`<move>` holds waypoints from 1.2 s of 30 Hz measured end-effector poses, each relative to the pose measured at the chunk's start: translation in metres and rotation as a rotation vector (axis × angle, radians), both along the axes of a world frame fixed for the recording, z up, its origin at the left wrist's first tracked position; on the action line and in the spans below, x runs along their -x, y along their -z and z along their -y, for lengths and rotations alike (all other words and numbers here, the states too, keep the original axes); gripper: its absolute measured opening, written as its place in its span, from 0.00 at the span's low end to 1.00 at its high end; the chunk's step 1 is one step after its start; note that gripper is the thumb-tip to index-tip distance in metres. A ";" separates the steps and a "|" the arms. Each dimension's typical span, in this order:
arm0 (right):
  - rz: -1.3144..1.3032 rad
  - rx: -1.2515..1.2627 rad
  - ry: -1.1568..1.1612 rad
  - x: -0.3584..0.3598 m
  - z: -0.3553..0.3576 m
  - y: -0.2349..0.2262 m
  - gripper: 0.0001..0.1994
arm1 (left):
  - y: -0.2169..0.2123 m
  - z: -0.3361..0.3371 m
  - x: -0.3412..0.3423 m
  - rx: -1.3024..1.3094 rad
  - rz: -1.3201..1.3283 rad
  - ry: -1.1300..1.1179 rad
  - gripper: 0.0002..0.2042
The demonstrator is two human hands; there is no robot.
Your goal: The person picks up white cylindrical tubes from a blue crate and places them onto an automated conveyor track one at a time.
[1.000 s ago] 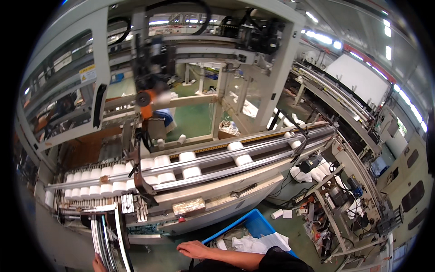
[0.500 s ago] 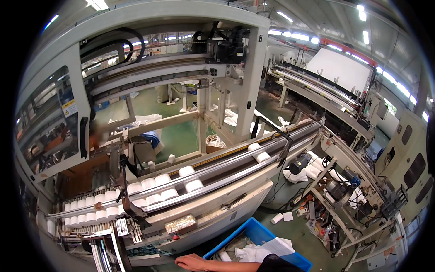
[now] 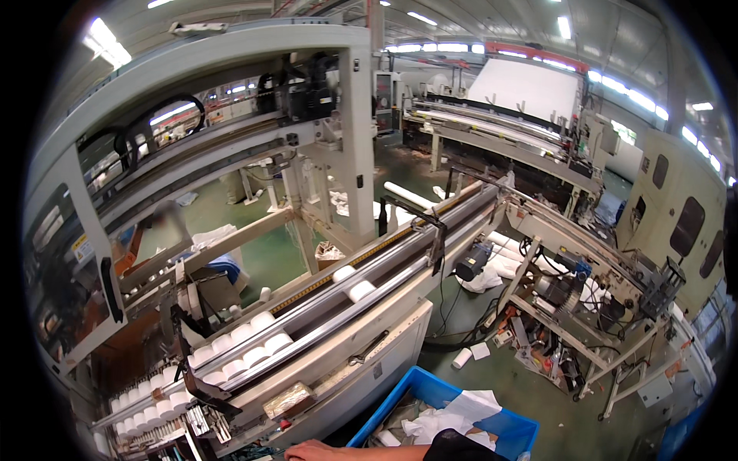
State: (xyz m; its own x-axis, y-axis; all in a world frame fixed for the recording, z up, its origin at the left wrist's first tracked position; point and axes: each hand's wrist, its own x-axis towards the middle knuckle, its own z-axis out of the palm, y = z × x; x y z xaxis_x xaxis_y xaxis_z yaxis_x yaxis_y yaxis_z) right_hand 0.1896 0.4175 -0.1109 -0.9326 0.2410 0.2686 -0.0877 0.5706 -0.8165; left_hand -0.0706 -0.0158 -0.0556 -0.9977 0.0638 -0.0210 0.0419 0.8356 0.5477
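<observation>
Blue plastic bin (image 3: pixel 400 392) sits on the floor beside the conveyor's base, holding crumpled white paper (image 3: pixel 446 421). Your one visible hand (image 3: pixel 311 450) lies flat near the machine's lower edge; whether its fingers grip anything you cannot tell. White rolls (image 3: pixel 238 346) queue along the conveyor (image 3: pixel 361 307) above.

Conveyor (image 3: pixel 323 307) is run from 8 o'clock up to 2 o'clock, w/ paper rolls (image 3: pixel 231 346) carried on it, bunched at 8. Crate (image 3: pixel 430 392) is set on the floor at 6, before the conveyor. One hand (image 3: pixel 311 450) is seen at 6, just left of the crate.
</observation>
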 end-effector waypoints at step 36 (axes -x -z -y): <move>0.145 0.025 0.060 -0.015 -0.025 -0.041 0.08 | -0.038 -0.037 -0.042 0.132 0.080 -0.255 0.31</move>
